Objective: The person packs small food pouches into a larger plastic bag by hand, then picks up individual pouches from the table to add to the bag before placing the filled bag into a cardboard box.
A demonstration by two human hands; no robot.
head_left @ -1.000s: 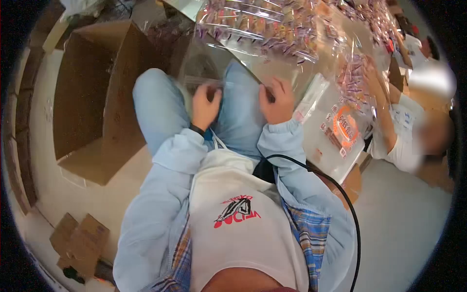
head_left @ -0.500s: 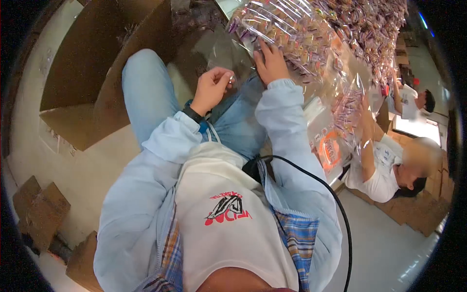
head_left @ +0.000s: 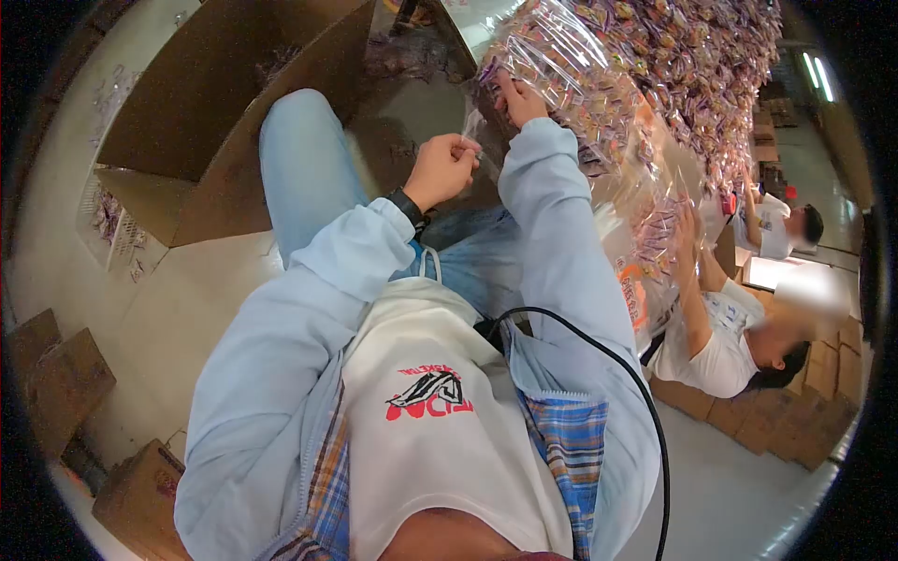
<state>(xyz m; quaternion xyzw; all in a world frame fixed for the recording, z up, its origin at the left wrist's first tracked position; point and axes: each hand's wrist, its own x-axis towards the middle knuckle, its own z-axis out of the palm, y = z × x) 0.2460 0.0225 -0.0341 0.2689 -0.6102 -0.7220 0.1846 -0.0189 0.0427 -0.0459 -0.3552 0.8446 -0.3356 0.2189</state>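
A clear plastic bag (head_left: 552, 58) full of small purple-and-yellow wrapped packets lies at the top, before my hands. My left hand (head_left: 443, 170) is closed in a pinch on the gathered, loose end of clear plastic (head_left: 474, 123) beside it. My right hand (head_left: 520, 99) grips the near side of the bag, thumb and fingers bent on the film. Part of the bag's edge is hidden behind those fingers.
A large open cardboard box (head_left: 220, 178) stands at my left knee. A heap of wrapped packets (head_left: 692, 56) covers the far right. A co-worker (head_left: 716, 327) handles another filled bag (head_left: 655, 229); a second person (head_left: 774, 226) is beyond. A white basket (head_left: 123, 234) sits at left.
My left hand has moved up and right and now pinches the plastic end. My right hand has shifted slightly up and right, its fingers now bent on the bag. The view has shifted.
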